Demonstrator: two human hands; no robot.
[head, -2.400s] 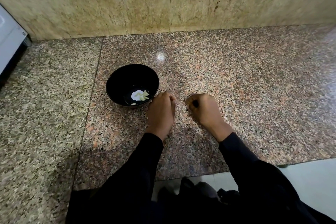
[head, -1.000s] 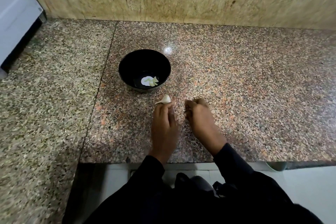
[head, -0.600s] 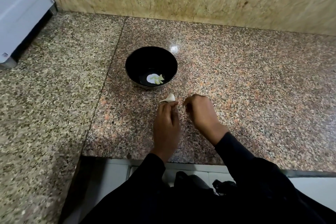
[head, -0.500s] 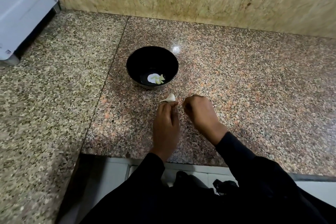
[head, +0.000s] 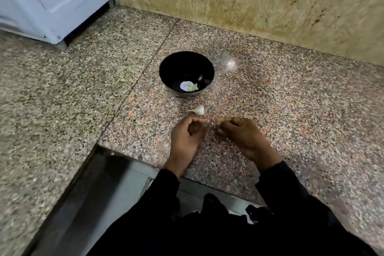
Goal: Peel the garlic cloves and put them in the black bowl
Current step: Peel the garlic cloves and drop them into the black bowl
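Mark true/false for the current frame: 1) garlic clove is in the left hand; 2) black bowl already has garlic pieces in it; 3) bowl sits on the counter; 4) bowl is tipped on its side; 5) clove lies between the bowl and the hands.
1) False. The garlic clove lies on the granite counter, just beyond the left hand.
2) True. The black bowl holds pale garlic pieces.
3) True.
4) False. It stands upright, opening up.
5) True. It lies between the bowl and both the left hand and the right hand.
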